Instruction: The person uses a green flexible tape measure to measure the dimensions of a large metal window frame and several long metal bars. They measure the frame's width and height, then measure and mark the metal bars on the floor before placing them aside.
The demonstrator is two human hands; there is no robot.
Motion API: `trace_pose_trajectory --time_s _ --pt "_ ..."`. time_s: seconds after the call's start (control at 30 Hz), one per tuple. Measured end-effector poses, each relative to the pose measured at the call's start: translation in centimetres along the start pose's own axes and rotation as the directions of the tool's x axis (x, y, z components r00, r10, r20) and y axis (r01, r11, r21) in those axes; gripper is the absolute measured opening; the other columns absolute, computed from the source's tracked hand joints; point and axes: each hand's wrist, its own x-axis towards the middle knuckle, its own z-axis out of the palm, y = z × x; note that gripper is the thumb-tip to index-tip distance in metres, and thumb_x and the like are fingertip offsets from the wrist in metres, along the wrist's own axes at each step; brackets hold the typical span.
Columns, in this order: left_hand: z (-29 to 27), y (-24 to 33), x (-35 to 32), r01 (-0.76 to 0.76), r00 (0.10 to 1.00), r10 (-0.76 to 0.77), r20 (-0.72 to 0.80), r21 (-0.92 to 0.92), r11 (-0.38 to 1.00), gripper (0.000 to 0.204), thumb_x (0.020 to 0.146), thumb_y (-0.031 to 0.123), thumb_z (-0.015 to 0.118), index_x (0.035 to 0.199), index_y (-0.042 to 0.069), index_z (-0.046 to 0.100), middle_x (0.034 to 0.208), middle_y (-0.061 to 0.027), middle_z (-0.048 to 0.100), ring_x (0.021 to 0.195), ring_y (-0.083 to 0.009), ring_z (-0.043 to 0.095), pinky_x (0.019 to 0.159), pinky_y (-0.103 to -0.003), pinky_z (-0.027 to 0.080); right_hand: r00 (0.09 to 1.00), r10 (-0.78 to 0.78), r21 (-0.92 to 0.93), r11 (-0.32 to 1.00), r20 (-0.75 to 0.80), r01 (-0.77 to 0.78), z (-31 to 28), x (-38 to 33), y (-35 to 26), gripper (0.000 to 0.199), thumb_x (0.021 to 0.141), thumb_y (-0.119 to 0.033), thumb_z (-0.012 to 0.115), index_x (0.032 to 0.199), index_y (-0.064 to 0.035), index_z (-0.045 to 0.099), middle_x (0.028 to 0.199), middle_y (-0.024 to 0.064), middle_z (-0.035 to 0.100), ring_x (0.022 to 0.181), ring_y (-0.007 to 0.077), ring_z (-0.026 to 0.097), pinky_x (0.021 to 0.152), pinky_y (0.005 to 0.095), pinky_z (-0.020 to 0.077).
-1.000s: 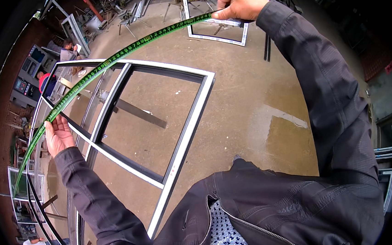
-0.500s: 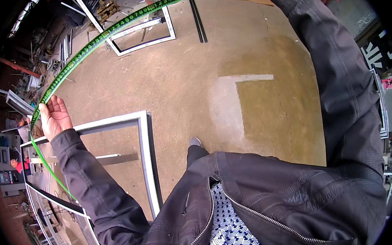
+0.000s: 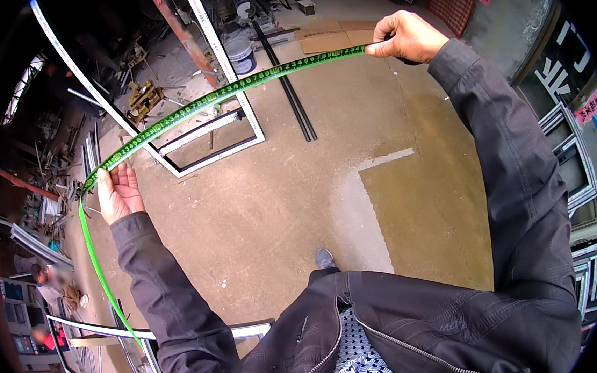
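A green tape measure blade (image 3: pixel 235 88) with dark markings arcs across the upper part of the view between my hands. My right hand (image 3: pixel 409 36), at the upper right, pinches its far right end between thumb and curled fingers; whatever else lies inside the fist is hidden. On the left, my left hand (image 3: pixel 122 192) holds the blade's lower edge at thumb and fingertips. Past that hand the tape bends sharply and hangs down beside my left sleeve. Behind the stretched blade stands a tall white-and-black window frame (image 3: pixel 211 148), its lower corners on the floor.
Two dark bars (image 3: pixel 295 102) lie on the concrete floor near a white bucket (image 3: pixel 240 56) and flat cardboard (image 3: pixel 332 36). More frames (image 3: pixel 99 328) stand at lower left, others (image 3: pixel 577 157) at right. A person (image 3: pixel 57 286) crouches at far left among scrap and metal profiles.
The view has shifted, bringing the tall frame and background lower and pushing the near frame mostly out of sight. Both hands appear lower and farther right, with the tape still stretched between them.
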Motion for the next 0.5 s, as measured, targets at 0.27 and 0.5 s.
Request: trace_pose_trajectory --time_s 0.27,0.5 --pt "7.7 -7.8 13.2 0.069 0.997 -0.069 0.022 0.005 0.998 0.018 0.096 0.026 0.061 0.101 0.009 0.063 0.091 -0.0066 0.070 0.083 -0.0185 0.069 0.072 -0.031 0.058 0.988 0.153 0.127 0.980 0.001 -0.152 1.0 10.3 4.9 0.030 0.077 -0.023 0.081 0.069 -0.0002 0.064 0.058 0.0012 0.054 0.055 0.0095 0.049 0.051 0.0294 0.0404" --pt "11.4 -15.1 23.0 0.076 0.995 -0.078 0.067 0.032 0.997 0.017 0.096 0.026 0.061 0.099 0.010 0.061 0.090 -0.0067 0.069 0.083 -0.0184 0.068 0.070 -0.032 0.058 0.991 0.110 0.158 0.983 -0.079 -0.097 2.4 20.3 10.6 0.025 0.073 -0.012 0.082 0.070 0.0023 0.062 0.065 0.0025 0.056 0.059 0.0105 0.052 0.053 0.0294 0.0428"
